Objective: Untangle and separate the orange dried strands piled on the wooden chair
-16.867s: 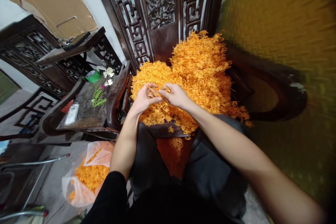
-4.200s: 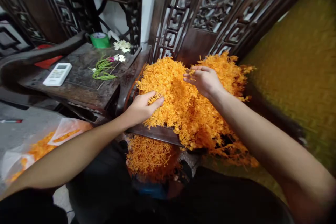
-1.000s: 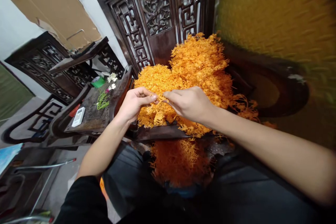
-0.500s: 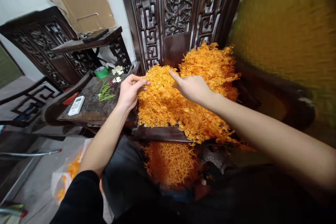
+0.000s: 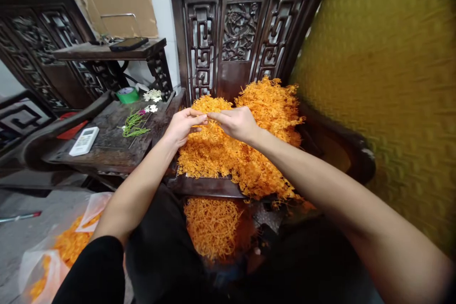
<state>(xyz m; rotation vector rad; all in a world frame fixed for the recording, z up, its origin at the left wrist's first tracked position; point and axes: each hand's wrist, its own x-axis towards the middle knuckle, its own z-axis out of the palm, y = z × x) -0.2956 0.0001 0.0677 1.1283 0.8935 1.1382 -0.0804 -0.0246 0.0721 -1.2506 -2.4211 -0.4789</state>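
Observation:
A large heap of orange, curly strands [image 5: 263, 152] covers the dark wooden seat [image 5: 210, 186]. Over its left part, my left hand [image 5: 181, 126] is pinched, thumb against forefinger, on something too small to make out. My right hand [image 5: 237, 122] meets it fingertip to fingertip, also closed in a pinch, and whatever lies between the fingers is hidden. Below the seat edge, between the legs, is another orange bundle of thin strands [image 5: 213, 228].
On the dark side table [image 5: 107, 152] at left lie a white remote [image 5: 84, 141], green stems [image 5: 135, 124], white flowers [image 5: 152, 96] and green tape [image 5: 127, 95]. A plastic bag [image 5: 53, 266] with orange pieces is on the floor. A yellow textured surface [image 5: 374, 80] rises at right.
My right hand has moved left and its fingertips now meet those of my left hand. Its extended forefinger has closed into a pinch. The camera view has turned and shifted.

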